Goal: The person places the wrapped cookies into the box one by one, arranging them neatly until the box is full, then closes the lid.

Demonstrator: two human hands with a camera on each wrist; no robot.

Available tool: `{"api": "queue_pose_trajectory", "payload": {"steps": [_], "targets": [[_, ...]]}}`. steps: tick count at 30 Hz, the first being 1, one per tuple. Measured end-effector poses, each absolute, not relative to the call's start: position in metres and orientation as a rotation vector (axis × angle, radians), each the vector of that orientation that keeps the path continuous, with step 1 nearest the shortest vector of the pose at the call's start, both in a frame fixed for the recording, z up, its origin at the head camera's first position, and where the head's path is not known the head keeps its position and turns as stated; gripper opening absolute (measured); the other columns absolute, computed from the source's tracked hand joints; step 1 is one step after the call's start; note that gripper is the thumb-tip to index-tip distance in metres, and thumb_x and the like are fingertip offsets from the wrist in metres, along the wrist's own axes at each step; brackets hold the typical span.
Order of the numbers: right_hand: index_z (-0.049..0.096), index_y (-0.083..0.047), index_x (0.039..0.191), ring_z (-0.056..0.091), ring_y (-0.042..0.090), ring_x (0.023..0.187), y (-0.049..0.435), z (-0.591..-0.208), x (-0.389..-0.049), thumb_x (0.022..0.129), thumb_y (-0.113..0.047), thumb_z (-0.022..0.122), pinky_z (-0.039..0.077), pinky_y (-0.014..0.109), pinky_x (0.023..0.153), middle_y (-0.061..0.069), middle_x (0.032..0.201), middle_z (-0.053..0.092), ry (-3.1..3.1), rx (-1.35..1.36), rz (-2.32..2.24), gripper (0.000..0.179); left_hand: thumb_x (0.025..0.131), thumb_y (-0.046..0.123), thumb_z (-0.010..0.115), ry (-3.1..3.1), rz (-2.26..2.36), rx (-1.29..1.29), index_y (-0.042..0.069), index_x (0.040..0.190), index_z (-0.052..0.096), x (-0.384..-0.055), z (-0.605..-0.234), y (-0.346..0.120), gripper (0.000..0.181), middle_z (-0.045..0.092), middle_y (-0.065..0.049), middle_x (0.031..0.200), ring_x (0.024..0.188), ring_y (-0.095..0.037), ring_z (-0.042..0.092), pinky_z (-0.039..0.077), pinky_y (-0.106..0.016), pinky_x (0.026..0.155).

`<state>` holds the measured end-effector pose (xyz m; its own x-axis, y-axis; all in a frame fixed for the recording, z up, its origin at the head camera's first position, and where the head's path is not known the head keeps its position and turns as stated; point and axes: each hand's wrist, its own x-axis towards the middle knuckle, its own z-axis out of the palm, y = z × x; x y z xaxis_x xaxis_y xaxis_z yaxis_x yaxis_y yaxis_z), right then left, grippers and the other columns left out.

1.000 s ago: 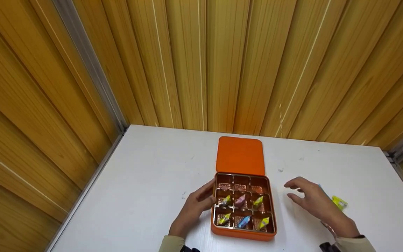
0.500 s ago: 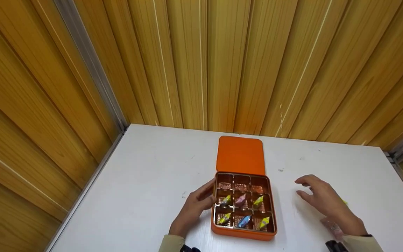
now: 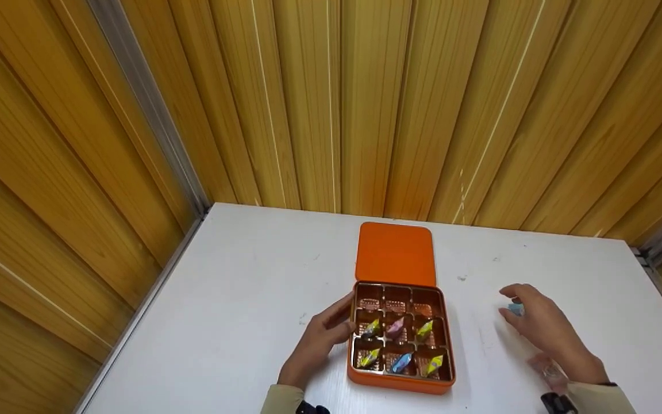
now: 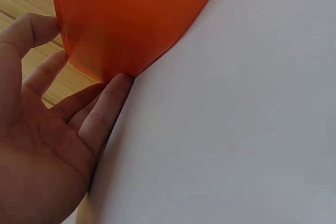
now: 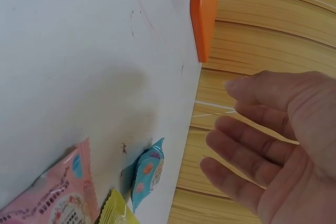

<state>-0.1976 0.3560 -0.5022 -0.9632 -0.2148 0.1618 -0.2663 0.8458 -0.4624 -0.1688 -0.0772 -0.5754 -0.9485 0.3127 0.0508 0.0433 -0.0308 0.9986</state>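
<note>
An open orange tin (image 3: 401, 382) stands on the white table, its lid (image 3: 395, 253) laid back. Inside, a brown divided tray (image 3: 384, 313) holds wrapped candies, such as a pink one (image 3: 395, 329) and a blue one (image 3: 402, 363), in its middle and front rows; the back row has none. My left hand (image 3: 318, 340) rests against the tin's left side, its fingertips touching the wall. My right hand (image 3: 545, 323) hovers right of the tin with fingers apart and nothing held. Below it lie blue (image 5: 148, 174), pink (image 5: 58, 195) and yellow (image 5: 116, 209) candy packets.
The white table (image 3: 262, 276) runs back to a wood-patterned panel wall (image 3: 365, 115). Another such wall stands at the left, with a metal strip along the table's edge. Black straps (image 3: 558, 402) sit at both wrists.
My right hand has moved to the right, away from the tin and over the loose candies; the blue one now shows between thumb and fingers. My left hand and the tin stay put.
</note>
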Motion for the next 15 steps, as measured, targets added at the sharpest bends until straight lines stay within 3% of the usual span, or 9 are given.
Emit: {"api": "queue_pose_trajectory", "payload": {"steps": [15], "targets": [[0.061,0.013,0.13,0.063,0.047,0.112,0.377,-0.507,-0.203,0.095,-0.007,0.076,0.052,0.063,0.091,0.034,0.128,0.061,-3.077,0.24,0.779,0.043,0.107,0.018,0.062,2.054,2.079,0.36,0.023,0.164,0.045,-0.169,-0.575,-0.077,0.059,0.051,-0.009,0.16,0.141,-0.027,0.054,0.055,-0.041,0.098]]}}
